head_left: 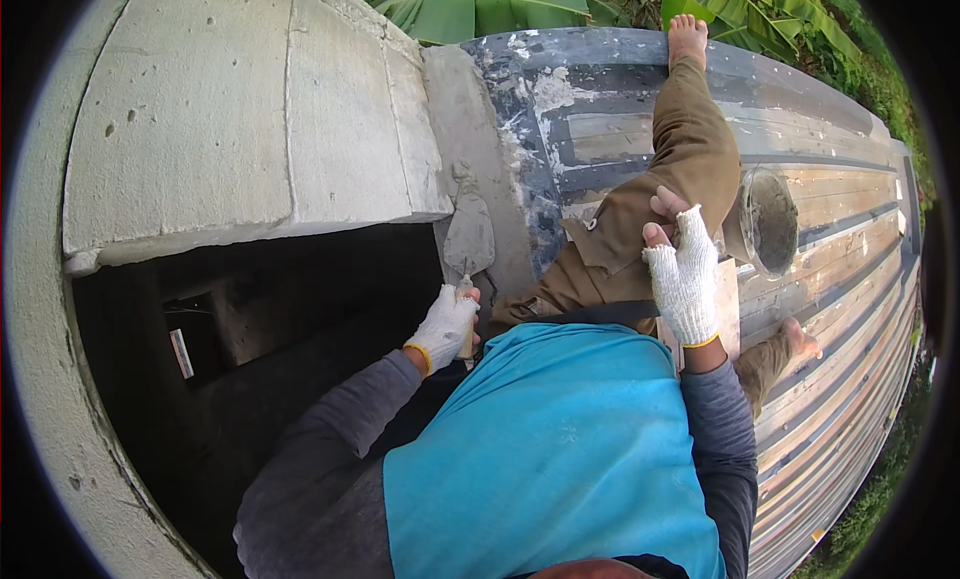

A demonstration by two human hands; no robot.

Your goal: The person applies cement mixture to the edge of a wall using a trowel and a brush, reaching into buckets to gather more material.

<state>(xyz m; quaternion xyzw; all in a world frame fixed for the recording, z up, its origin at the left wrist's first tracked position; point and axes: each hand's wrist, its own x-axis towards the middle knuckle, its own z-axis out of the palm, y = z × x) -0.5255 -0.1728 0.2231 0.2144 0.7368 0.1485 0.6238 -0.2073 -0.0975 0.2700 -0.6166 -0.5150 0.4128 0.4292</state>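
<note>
My left hand [443,329], in a white fingerless knit glove with a yellow cuff, is wrapped round the handle of a trowel [470,237]. The grey, mortar-smeared blade points away from me, over the strip of cement [480,149] beside the concrete wall blocks. Whether the blade touches the cement, I cannot tell. My right hand [686,279], gloved the same way, is raised above my bent leg with its bare fingertips apart and nothing in it. A bucket [772,223] with a mortar-stained inside stands just right of that hand.
Left of me gapes a dark opening [300,309] below the pale concrete wall [200,119]. Ridged, rusty metal roofing [840,249] lies under my bare feet on the right. Banana leaves [490,14] and grass border the far edge. A flat board [727,304] lies beside my right wrist.
</note>
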